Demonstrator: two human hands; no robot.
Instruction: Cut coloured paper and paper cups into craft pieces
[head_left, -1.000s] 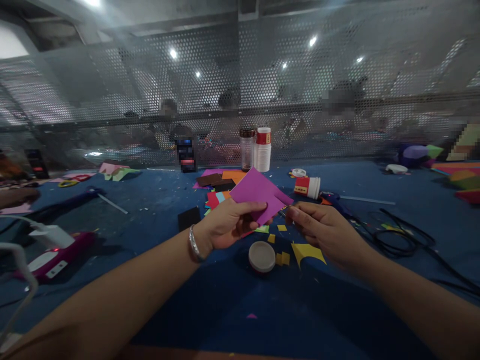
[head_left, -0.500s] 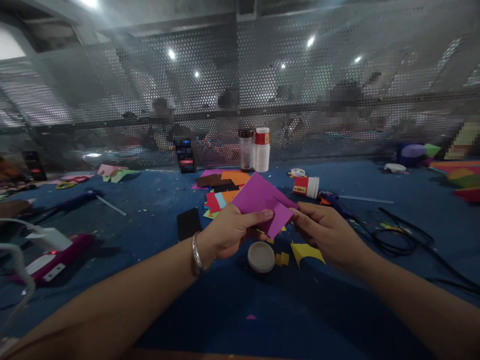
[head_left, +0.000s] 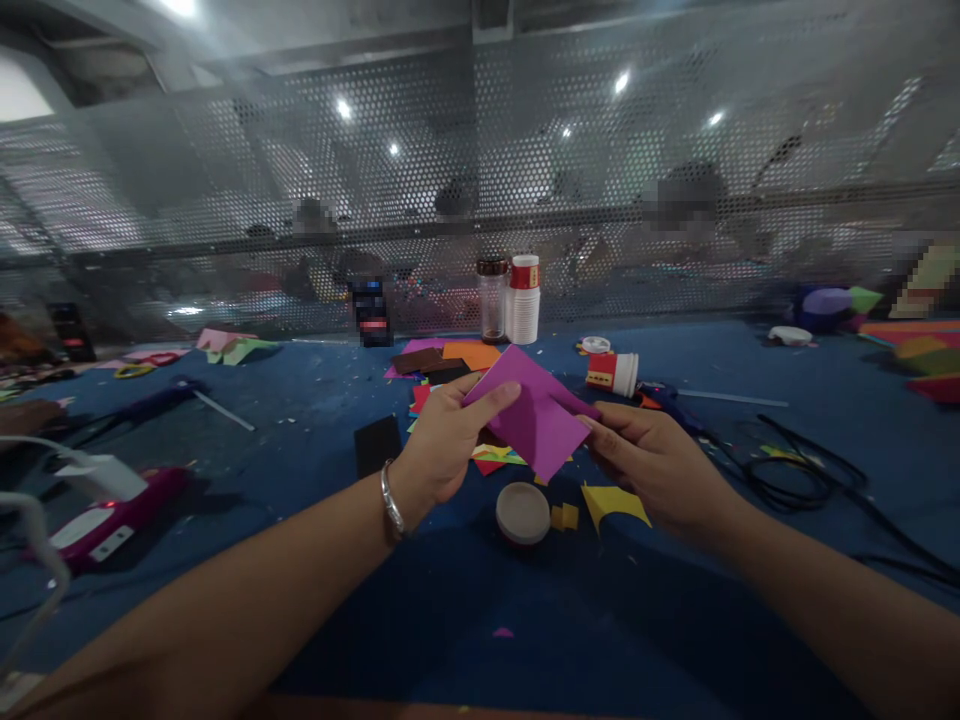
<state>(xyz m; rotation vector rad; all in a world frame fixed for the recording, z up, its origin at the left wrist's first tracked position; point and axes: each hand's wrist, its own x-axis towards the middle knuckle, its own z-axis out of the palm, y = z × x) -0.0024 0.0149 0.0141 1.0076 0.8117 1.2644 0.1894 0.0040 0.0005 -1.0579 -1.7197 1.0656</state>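
A folded sheet of purple paper [head_left: 536, 415] is held up over the blue table between both hands. My left hand [head_left: 450, 435] grips its left edge, thumb on top and fingers beneath. At the right corner my right hand [head_left: 652, 460] pinches the paper between thumb and fingers. Below the sheet sits a paper cup [head_left: 523, 514], seen from its round pale end. Beside it lie small yellow pieces [head_left: 564, 517] and a curved yellow paper scrap [head_left: 615, 506]. Behind my left hand, a pile of coloured paper [head_left: 472, 357] is partly hidden.
A clear jar [head_left: 492, 305] and a stack of paper cups [head_left: 523, 310] stand at the back. A tipped cup [head_left: 611, 374] lies near a glue gun [head_left: 671, 408] and its black cable [head_left: 795, 490]. To the left are another glue gun [head_left: 169, 395] and a magenta power strip [head_left: 124, 520].
My left hand has shifted slightly left and up along the purple paper, its thumb now nearer the left edge. My right hand stays almost where it was.
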